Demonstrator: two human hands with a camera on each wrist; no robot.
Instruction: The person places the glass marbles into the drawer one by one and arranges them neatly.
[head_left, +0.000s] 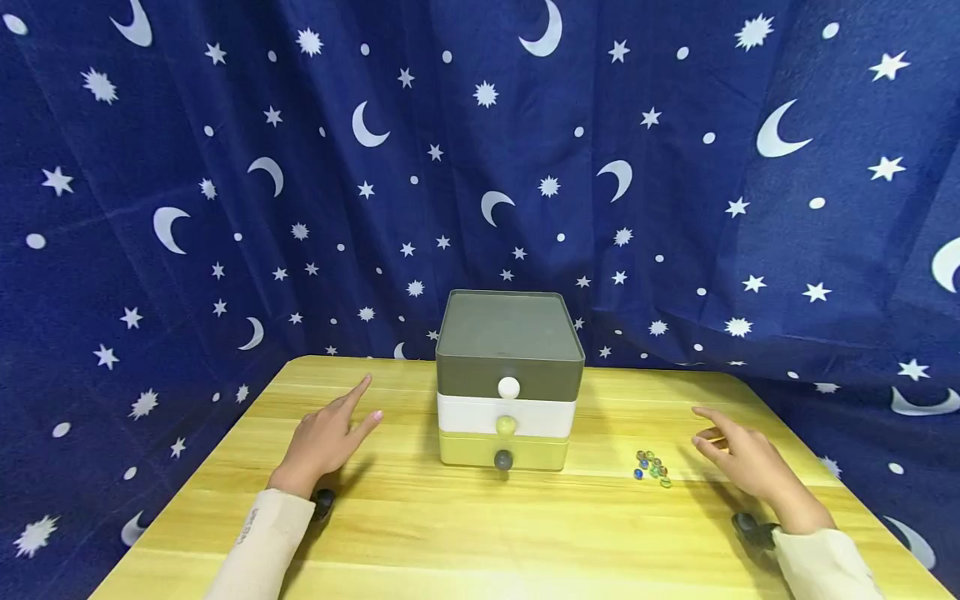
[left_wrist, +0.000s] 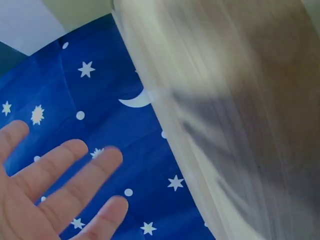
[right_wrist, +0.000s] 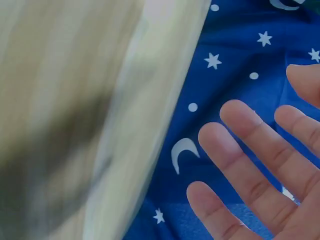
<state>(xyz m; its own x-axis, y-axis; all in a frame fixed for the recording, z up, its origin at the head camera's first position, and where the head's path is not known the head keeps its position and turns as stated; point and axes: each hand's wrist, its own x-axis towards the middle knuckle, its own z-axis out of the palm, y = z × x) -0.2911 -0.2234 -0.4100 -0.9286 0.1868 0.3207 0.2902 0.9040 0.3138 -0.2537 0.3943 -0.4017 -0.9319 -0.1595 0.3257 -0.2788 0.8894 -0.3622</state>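
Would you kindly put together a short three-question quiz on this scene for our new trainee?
1. Which is nearer the marbles, the person's left hand or right hand?
2. What colour is the knob on the white middle drawer?
A) White
B) Dark grey
C) Yellow-green
3. True or false: the marbles lie on top of the drawer stack.

Key:
1. The right hand.
2. C.
3. False; they lie on the table, beside the stack.

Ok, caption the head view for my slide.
Left hand and right hand, both empty, flank a three-drawer box on a table, marbles lying between box and right hand.
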